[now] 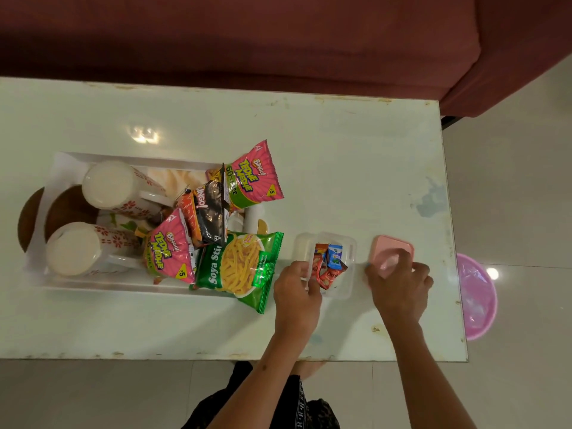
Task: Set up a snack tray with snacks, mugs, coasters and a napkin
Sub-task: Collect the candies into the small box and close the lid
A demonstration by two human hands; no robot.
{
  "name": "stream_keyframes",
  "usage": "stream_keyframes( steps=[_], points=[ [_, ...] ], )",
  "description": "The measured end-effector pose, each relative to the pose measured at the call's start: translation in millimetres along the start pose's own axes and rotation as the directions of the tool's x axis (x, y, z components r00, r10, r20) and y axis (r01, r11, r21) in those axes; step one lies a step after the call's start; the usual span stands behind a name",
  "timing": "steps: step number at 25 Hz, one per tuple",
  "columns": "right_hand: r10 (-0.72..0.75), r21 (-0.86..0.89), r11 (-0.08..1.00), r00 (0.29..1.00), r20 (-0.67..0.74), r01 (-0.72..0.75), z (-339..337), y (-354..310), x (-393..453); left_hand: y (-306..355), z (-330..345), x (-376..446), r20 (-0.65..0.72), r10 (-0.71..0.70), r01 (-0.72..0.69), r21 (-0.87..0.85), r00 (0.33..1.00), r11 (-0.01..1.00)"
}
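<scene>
A white tray (130,158) on the pale table holds two white mugs (108,184) (74,249), brown coasters (69,209), a cream napkin (173,178) and several snack packets: pink Bingo bags (250,178), a black and orange bag (207,218) and a green Soya Sticks bag (241,267) hanging over the tray's edge. Right of the tray stands a clear plastic box (346,283) with small wrapped candies (332,261). My left hand (297,292) grips the box's near left side. My right hand (399,286) holds the pink lid (391,249) just above the table.
A maroon sofa (278,35) runs behind the table. A pink plastic basin (476,295) sits on the floor past the table's right edge (461,274). A small gold-topped item (262,226) peeks out beside the tray.
</scene>
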State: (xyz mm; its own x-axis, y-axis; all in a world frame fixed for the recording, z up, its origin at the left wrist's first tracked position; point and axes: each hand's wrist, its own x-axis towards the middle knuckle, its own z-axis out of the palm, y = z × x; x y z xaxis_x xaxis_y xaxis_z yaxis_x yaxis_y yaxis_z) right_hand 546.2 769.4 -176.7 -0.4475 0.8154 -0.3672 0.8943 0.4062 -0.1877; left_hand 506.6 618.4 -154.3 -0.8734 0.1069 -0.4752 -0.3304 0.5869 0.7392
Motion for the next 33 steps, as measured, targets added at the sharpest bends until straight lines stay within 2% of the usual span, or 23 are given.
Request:
stream_keyframes(
  steps=[3,5,7,9,12,16,21,25,33],
  points=[
    [-0.045,-0.018,0.999,0.998,0.051,0.046,5,11,-26,-11,-2,-13,0.013,-0.016,0.016,-0.036,1.0,0.999],
    [-0.023,0.125,0.992,0.993,0.116,0.009,4,17,-40,-20,-5,-25,0.015,-0.033,0.033,-0.049,0.999,0.998],
    [0.067,0.331,0.936,0.983,0.169,-0.121,0,20,-54,-29,-8,-35,0.004,-0.053,0.053,-0.061,0.999,0.997],
    [0.072,0.431,0.894,0.989,0.129,-0.121,-1,19,-74,-38,-12,-43,-0.002,-0.069,0.068,-0.053,0.998,0.996],
    [-0.029,0.408,0.913,1.0,-0.005,0.028,-3,12,-108,-47,-20,-49,-0.011,-0.076,0.075,-0.032,0.997,0.997],
    [-0.012,0.374,0.927,0.997,-0.077,0.04,-5,3,-126,-49,-28,-52,-0.068,-0.061,0.059,-0.036,0.996,0.998],
    [0.026,0.403,0.915,0.997,-0.076,0.007,-7,11,-124,-46,-31,-53,-0.081,-0.016,0.012,-0.055,0.997,0.998],
    [-0.061,0.378,0.924,0.998,0.012,0.052,0,6,-127,-50,-30,-55,-0.072,-0.013,0.008,-0.071,0.997,0.997],
    [-0.186,0.132,0.974,0.982,-0.013,0.186,20,-20,-145,-61,-33,-61,0.017,-0.083,0.085,-0.206,0.996,0.975]
  ],
)
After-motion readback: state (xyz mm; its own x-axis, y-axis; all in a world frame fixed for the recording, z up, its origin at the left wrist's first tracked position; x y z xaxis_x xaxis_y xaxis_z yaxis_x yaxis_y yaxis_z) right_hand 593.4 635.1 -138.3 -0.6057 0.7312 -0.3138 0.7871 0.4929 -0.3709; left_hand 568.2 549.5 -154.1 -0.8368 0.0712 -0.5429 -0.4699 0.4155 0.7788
